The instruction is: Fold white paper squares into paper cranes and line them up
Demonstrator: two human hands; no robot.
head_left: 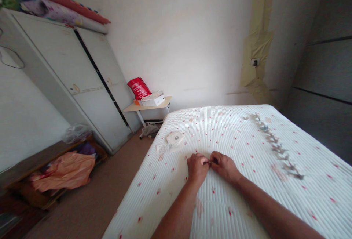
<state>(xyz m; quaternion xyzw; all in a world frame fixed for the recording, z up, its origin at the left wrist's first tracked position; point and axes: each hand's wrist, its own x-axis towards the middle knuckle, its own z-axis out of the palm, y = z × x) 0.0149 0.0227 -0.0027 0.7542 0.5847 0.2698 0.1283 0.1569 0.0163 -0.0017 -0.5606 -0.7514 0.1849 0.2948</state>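
My left hand (pixel 197 166) and my right hand (pixel 223 165) meet over the middle of the white patterned bed (pixel 220 202). Both are closed in a pinch, fingertips nearly touching. Between them is a small dark item, too tiny to name, and each hand's fingers press on it. Beyond my left hand lie printed papers (pixel 162 148) and a cream packet with a round mark (pixel 175 138). To the right, a slanting row of several small grey-brown pieces (pixel 277 150) rests on the bed; their shape is blurred.
A small table (pixel 167 101) beyond the bed holds a red bag (pixel 139 88) and a white box (pixel 154 101). A grey cabinet (pixel 66 62) stands left, with rolled mats on top. Lower left, a wooden shelf holds an orange bag (pixel 66 171). A socket (pixel 255 62) is on the wall.
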